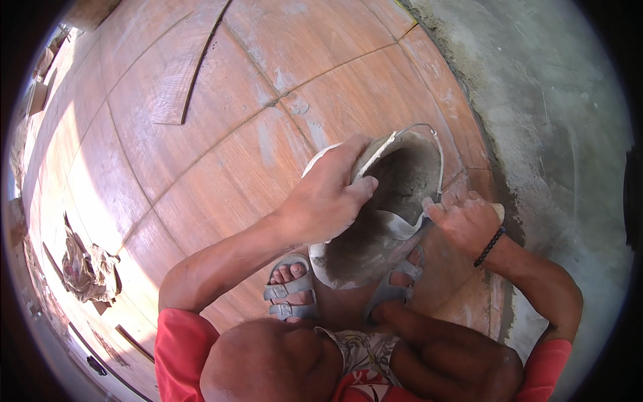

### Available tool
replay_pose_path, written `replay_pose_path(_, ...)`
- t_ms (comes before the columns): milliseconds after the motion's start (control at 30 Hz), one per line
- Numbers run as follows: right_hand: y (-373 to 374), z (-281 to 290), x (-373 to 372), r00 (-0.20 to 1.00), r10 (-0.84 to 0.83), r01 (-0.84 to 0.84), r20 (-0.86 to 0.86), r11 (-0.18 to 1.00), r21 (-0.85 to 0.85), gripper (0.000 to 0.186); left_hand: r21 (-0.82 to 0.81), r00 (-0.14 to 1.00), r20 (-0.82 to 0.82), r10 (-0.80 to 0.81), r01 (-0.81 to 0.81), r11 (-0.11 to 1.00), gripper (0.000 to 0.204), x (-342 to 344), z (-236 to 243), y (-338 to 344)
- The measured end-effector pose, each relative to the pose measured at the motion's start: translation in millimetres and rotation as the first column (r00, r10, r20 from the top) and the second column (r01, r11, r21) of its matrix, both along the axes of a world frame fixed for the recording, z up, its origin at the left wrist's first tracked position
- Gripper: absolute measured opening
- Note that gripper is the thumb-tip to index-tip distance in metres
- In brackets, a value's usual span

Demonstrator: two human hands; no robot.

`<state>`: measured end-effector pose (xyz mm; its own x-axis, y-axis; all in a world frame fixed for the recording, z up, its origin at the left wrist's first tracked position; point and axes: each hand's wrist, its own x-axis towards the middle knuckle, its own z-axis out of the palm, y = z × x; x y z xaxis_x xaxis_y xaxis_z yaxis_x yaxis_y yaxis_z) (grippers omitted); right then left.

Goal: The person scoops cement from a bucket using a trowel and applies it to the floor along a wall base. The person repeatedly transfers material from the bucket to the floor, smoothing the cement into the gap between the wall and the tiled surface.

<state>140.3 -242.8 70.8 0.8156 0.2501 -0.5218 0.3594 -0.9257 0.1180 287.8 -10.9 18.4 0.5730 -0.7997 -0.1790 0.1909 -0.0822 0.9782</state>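
Slightly toward three o'clock from center sits a tilted bucket (320,262), gray mortar (403,182) coating its inside — the left hand (335,191) pinches its edge at ten o'clock; at three o'clock, the right hand (467,218) curls round a trowel (400,227).

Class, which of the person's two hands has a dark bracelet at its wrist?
The right hand, which grips the tool handle: a dark bracelet circles its wrist. The left hand, holding the bucket by its rim, shows none.
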Motion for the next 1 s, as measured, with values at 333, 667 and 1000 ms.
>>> replay_pose_path(333,21,6,-4,0.971,-0.099,0.131,-0.218,0.982,0.138,0.036,0.046,0.993,-0.075,0.092,-0.089,0.995,0.029,1,-3,-1)
replay_pose_path(667,20,8,-8,0.978,-0.087,0.128,-0.189,0.968,0.218,0.039,0.051,0.978,-0.078,0.192,-0.189,0.981,0.031,-3,4,-2)
replay_pose_path(1000,17,15,-15,0.975,-0.158,0.202,-0.154,0.918,0.341,0.039,0.033,0.865,-0.444,0.233,-0.244,0.969,0.042,4,-9,16)
